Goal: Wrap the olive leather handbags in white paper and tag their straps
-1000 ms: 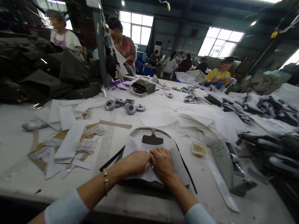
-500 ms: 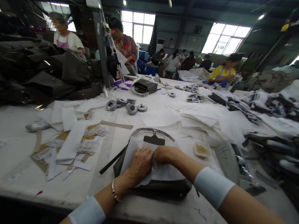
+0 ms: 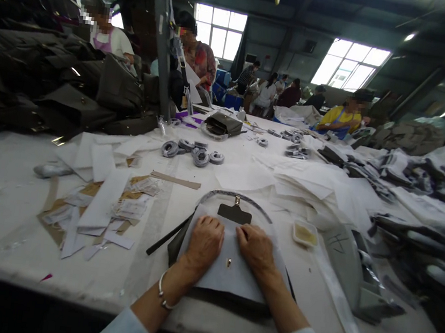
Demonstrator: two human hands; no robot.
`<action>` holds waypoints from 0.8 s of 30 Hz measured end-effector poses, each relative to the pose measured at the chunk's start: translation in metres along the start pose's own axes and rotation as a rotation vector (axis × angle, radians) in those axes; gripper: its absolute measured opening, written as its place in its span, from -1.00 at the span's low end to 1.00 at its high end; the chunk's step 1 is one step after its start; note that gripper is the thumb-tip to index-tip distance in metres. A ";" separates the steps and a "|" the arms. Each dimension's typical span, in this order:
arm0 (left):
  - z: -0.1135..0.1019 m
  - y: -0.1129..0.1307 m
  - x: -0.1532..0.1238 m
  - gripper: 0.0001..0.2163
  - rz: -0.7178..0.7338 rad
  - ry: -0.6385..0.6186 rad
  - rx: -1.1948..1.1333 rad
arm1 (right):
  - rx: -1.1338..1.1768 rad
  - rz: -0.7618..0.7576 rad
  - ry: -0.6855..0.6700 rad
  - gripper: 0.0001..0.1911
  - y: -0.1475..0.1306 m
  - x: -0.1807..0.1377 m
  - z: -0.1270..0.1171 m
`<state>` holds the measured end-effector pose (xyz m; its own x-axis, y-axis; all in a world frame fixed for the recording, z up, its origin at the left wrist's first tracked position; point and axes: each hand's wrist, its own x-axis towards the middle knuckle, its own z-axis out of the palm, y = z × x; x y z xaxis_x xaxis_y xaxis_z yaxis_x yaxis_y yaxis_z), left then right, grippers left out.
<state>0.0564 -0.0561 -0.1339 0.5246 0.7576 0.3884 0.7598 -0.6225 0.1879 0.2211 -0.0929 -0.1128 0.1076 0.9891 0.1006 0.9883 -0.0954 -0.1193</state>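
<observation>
A dark olive handbag (image 3: 225,303) lies in front of me, with a white paper sheet (image 3: 214,279) spread over its flap. A small metal lock (image 3: 229,263) pokes through the sheet. My left hand (image 3: 206,240) rests on the left of the sheet, its fingers laid on the paper. On the right, my right hand (image 3: 256,249) lies on the same sheet with fingers apart. Neither appears to hold anything. Beyond the fingertips are a dark tab (image 3: 235,214) with a gold-coloured clasp and the wrapped handle (image 3: 219,193).
Paper strips and small packets (image 3: 99,211) lie to the left. Wrapped coiled straps (image 3: 201,157) sit farther back. A small dish (image 3: 305,234) stands on the right beside a grey curved piece (image 3: 341,256). Bags are heaped (image 3: 73,94) at the left; several people work beyond.
My hands have moved apart from the middle of the sheet, the right one shifting right. The metal lock now shows between them. My view has turned slightly.
</observation>
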 end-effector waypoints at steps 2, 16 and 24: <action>0.002 -0.001 0.000 -0.89 -0.032 0.014 0.010 | 0.034 -0.016 0.086 -0.67 0.003 -0.002 0.005; 0.006 -0.004 0.013 -0.77 -0.034 -0.038 0.092 | 0.039 -0.036 -0.079 -0.55 0.004 0.009 0.003; 0.007 -0.006 0.013 -0.71 -0.044 -0.016 0.103 | 0.093 0.004 -0.170 -0.41 0.007 0.010 0.002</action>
<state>0.0610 -0.0411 -0.1370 0.4950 0.7874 0.3675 0.8172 -0.5655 0.1109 0.2289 -0.0836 -0.1142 0.0843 0.9941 -0.0678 0.9728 -0.0969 -0.2105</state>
